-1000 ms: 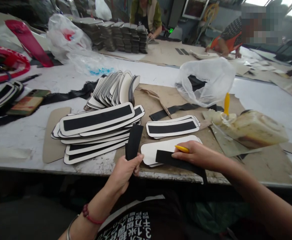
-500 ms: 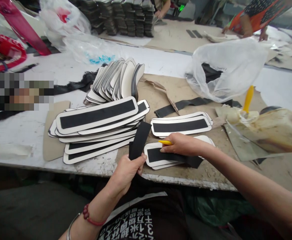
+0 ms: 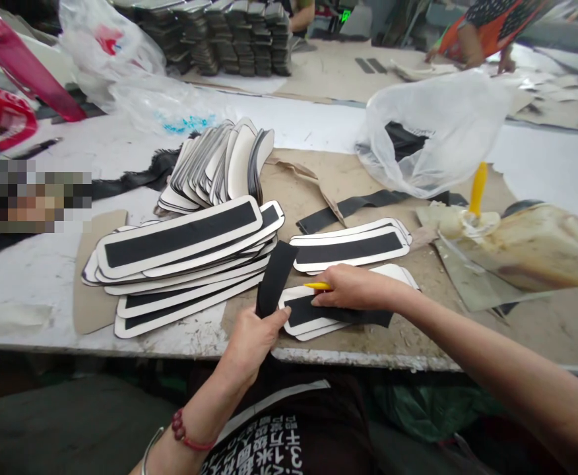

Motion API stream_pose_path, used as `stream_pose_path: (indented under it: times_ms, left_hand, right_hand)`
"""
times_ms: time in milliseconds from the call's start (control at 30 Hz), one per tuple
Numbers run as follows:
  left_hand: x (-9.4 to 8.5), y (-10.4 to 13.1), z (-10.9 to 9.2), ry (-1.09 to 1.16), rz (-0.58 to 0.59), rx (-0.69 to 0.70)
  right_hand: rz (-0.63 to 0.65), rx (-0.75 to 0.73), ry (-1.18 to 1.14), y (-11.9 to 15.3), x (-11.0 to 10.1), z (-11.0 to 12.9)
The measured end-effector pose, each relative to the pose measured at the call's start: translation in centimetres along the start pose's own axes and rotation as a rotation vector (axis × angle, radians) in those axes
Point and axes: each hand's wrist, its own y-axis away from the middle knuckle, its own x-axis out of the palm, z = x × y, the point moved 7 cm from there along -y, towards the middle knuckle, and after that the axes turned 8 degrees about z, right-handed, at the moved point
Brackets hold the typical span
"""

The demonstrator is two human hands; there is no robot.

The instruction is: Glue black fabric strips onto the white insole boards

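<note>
Big pile (image 3: 170, 277): black strips (image 3: 185, 233) on. Front piece (image 3: 395, 273) looks part-done, strip (image 3: 299, 310) askew. Left hand (image 3: 255, 335) closed on another strip (image 3: 278, 274); right hand (image 3: 355, 288) curled round yellow stick (image 3: 317, 286), touching front strip.

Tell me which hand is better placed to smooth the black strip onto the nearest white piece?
Right, probably: the right hand, though holding a yellow tool, touches that black strip lying over the white piece. The left hand grips another black strip.
</note>
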Motion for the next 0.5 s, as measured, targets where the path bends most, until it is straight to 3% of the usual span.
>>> stream_pose_path:
  times_ms: [100,267,500]
  left_hand:
    - [-0.3,0.5,0.2,0.019,0.022,0.007]
    - [-1.0,1.4,0.6,0.054,0.065,0.014]
    - [-1.3,1.0,1.2,-0.039,0.029,-0.006]
  right_hand:
    - [-0.030,0.021,-0.030,3.0,-0.1,-1.6]
    - [-0.181,0.209,-0.111,8.5,0.3,-6.2]
    - [-0.288,0.481,-0.021,9.0,1.6,-8.5]
